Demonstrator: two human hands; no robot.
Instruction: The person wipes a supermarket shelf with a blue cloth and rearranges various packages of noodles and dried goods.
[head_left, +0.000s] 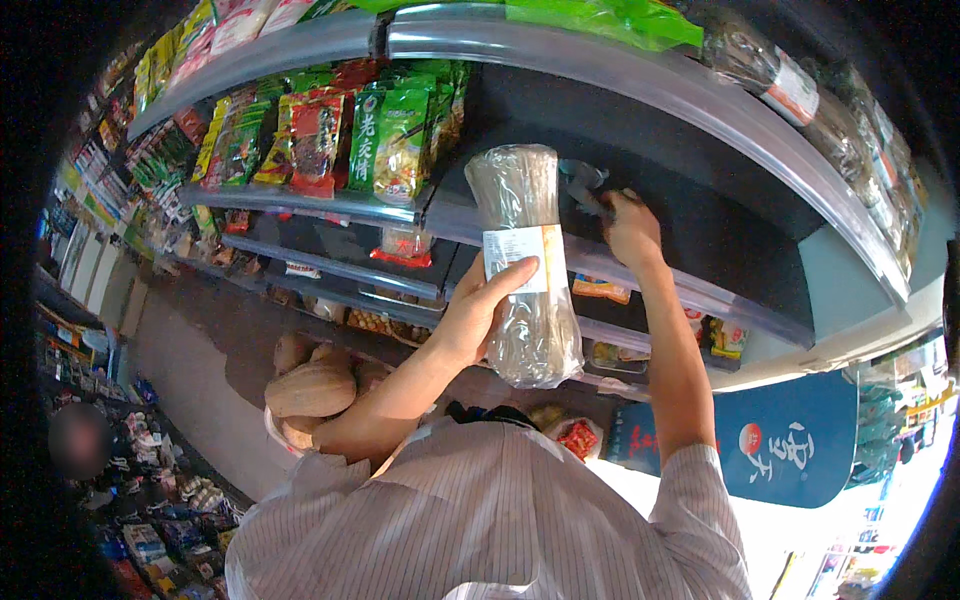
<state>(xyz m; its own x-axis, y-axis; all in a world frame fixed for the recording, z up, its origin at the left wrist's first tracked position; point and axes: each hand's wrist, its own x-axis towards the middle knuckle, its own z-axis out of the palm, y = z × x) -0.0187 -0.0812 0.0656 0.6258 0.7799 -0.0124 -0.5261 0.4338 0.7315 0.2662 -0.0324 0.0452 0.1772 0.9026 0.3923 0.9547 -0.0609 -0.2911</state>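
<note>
My left hand (476, 315) grips a clear plastic pack of dried noodles (529, 187) around its waist. The pack stands nearly upright in front of the shelving, with its white and orange label (517, 247) facing me and my thumb across it. Further right, my right hand (636, 229) reaches over a dark shelf board (720, 225). Its fingers are closed on a thin, greyish, cloth-like thing (585, 184), which is blurred and lies partly behind the noodle pack.
Green and red food packets (390, 142) stand on the same shelf, to the left. Above runs a shelf with a clear front rail (570, 52), bearing more noodle packs (795, 90). Large tan gourds (311, 386) sit on the floor, lower left. A blue sign panel (787, 435) stands at lower right.
</note>
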